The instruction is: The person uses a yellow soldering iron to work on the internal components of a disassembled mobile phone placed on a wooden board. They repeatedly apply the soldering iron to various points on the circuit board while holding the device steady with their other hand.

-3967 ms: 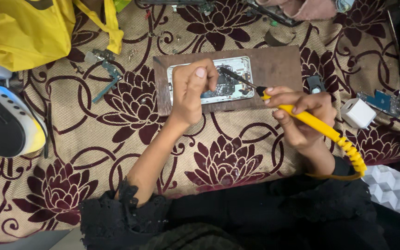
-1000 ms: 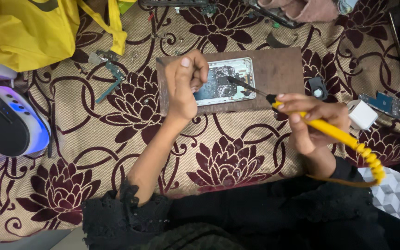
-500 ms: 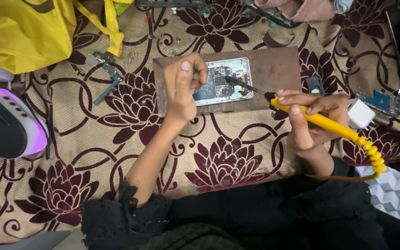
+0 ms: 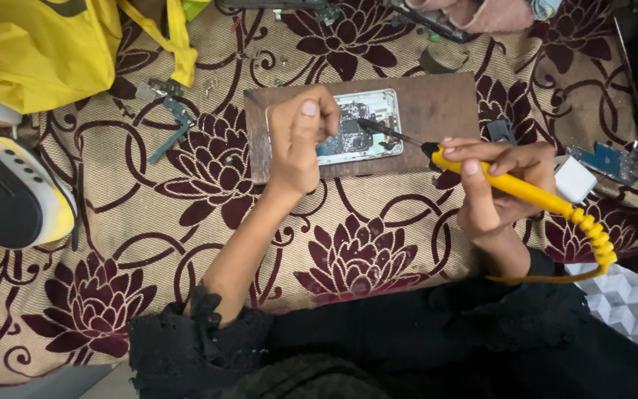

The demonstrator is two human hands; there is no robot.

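An opened phone point(image 4: 359, 134) with its circuit board bare lies on a brown wooden board point(image 4: 437, 111) on a flower-patterned cloth. My left hand point(image 4: 298, 137) rests on the phone's left end, fingers curled over its edge, pinning it down. My right hand point(image 4: 500, 188) grips a yellow soldering iron point(image 4: 515, 188) like a pen. Its dark metal tip point(image 4: 378, 127) touches the circuit board near the phone's middle. A coiled yellow cord point(image 4: 592, 236) runs from the iron past my right wrist.
A yellow bag point(image 4: 38, 44) lies at the top left. A black, white and yellow device point(image 4: 12, 196) sits at the left edge. Small phone parts and a teal strip point(image 4: 171, 133) lie left of the board. A white block point(image 4: 574, 177) and a blue circuit piece point(image 4: 603, 159) are at the right.
My left hand has shifted slightly on the phone's left end. The iron's tip stays on the circuit board, with my right hand moving a little. The device at left changed from purple glow to yellow.
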